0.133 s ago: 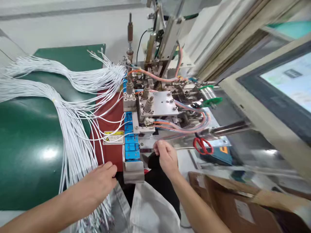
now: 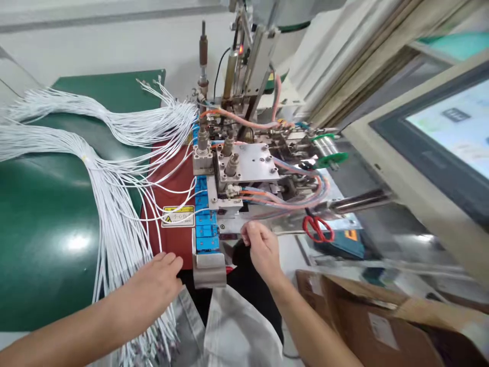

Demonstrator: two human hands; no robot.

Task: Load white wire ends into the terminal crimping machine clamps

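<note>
My left hand point(image 2: 158, 280) is palm down over the white cables point(image 2: 118, 229), close to the front edge of a red plate point(image 2: 171, 183). Its fingers are bent and the tips hidden. One cable runs down to the fingers, but whether they grip it I cannot tell. My right hand point(image 2: 262, 247) is closed, thumb against the bent fingers, just in front of the machine's metal base. What it holds, if anything, is hidden. Between the hands stands a row of blue clamp blocks point(image 2: 207, 229), ending at a bent metal guide point(image 2: 209, 270). Several cables lead into the blocks.
A green curved surface point(image 2: 46, 214) carries the cable bundles at left. Ahead is the machine with its metal plate point(image 2: 252, 163), hoses and a green wire spool point(image 2: 328, 152). At right are red-handled scissors point(image 2: 318, 228), a screen point(image 2: 458, 132) and cardboard boxes point(image 2: 362, 326).
My left hand has shifted slightly left, its fingers a little straighter. A small red light shows on the machine's upper part. My right hand stays in place.
</note>
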